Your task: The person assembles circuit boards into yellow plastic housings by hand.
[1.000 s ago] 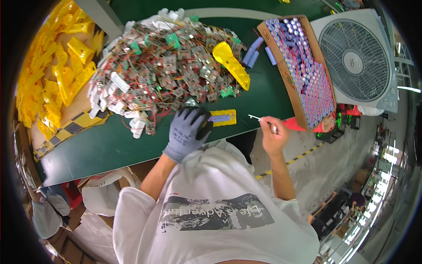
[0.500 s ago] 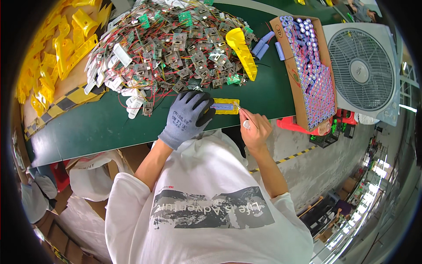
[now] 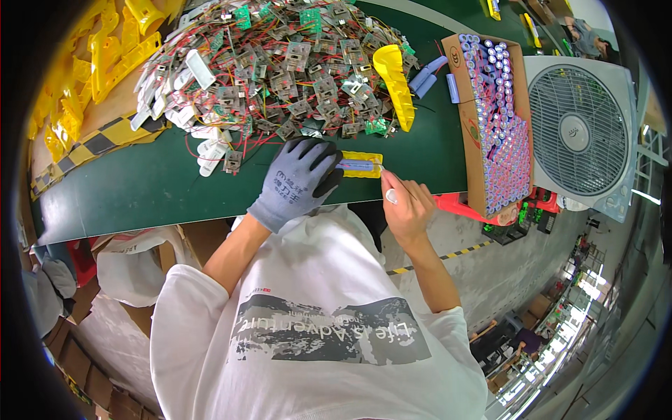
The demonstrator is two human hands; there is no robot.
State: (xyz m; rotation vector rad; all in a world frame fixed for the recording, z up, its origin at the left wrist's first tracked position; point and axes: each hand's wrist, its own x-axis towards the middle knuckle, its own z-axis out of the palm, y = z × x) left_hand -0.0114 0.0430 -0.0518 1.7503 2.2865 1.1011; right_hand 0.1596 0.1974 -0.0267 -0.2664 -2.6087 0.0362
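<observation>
On the near side of the surface (image 3: pixel 133 199), 1 yellow case (image 3: pixel 362 155) holds 1 blue battery (image 3: pixel 356 165). The left hand (image 3: pixel 297 178) bends over its left end, grip hidden; the right hand (image 3: pixel 407 208) pinches 1 thin tool (image 3: pixel 392 197).

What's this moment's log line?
left hand: gloved, at yellow casing | right hand: holding tool, casing's right end | purple cell: inside casing

On a yellow casing (image 3: pixel 364 175), the left hand (image 3: pixel 297 175) covers the left end, the right hand (image 3: pixel 407 208) holds a thin tool (image 3: pixel 391 197) at the right; circuit boards (image 3: pixel 297 57) heap behind it.
</observation>
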